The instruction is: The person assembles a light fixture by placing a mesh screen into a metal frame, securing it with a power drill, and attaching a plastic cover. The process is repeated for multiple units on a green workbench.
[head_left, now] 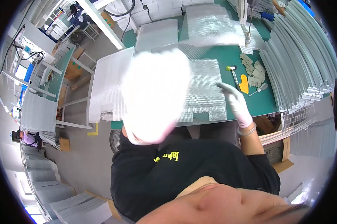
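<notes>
— A worker in white gloves stands at a green workbench point(220, 59); where are the hands?

— The left hand point(155, 95), raised close to the camera, is an overexposed white blur, so its fingers cannot be made out. The right hand point(234, 100) rests at the right edge of a ribbed translucent panel point(204, 89) lying flat on the bench, fingers slightly apart and extended, gripping nothing.

— And nearby?

— A small mallet point(234, 74), a yellow scraper point(244, 84) and stacked grey metal strips point(299, 63) lie to the right
</notes>
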